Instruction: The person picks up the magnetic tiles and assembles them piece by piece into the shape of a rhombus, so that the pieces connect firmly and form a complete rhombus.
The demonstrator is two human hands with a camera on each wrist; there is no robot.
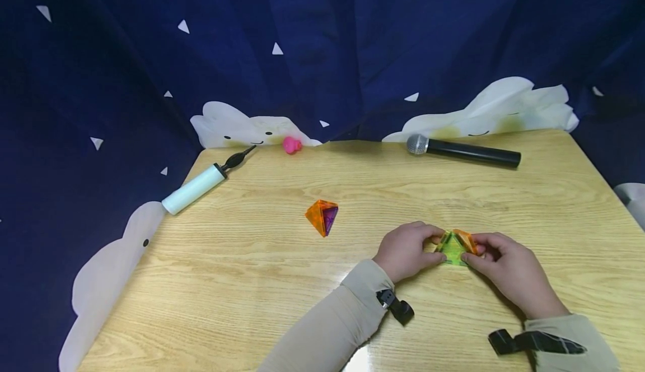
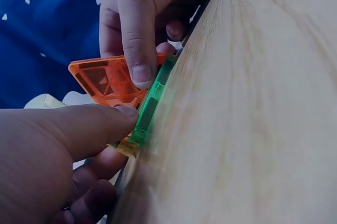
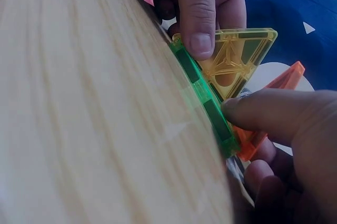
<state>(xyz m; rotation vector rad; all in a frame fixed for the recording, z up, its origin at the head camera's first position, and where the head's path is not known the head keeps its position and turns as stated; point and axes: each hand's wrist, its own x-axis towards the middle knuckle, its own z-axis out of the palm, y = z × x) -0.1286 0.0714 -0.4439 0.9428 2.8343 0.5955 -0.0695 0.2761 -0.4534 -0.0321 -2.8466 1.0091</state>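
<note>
On the right of the table in the head view, my two hands meet at a small group of translucent triangular magnetic tiles. A green tile (image 1: 454,249) lies on the tabletop between them. My left hand (image 1: 408,251) pinches a yellow tile (image 3: 246,55) at the green one's left side, thumb in front and fingers behind. My right hand (image 1: 519,274) pinches an orange tile (image 2: 97,79) along the right side. Both the yellow and orange tiles stand tilted up from the green tile's edges. Fingers hide part of each.
Left of my hands sits another tile shape, orange (image 1: 316,216) with a purple tile (image 1: 330,219). A black microphone (image 1: 468,152) lies at the back right. A pink toy (image 1: 291,145) is at the back edge, a light blue hand pump (image 1: 195,189) at the left edge. Dark blue curtain (image 1: 342,52) borders the table.
</note>
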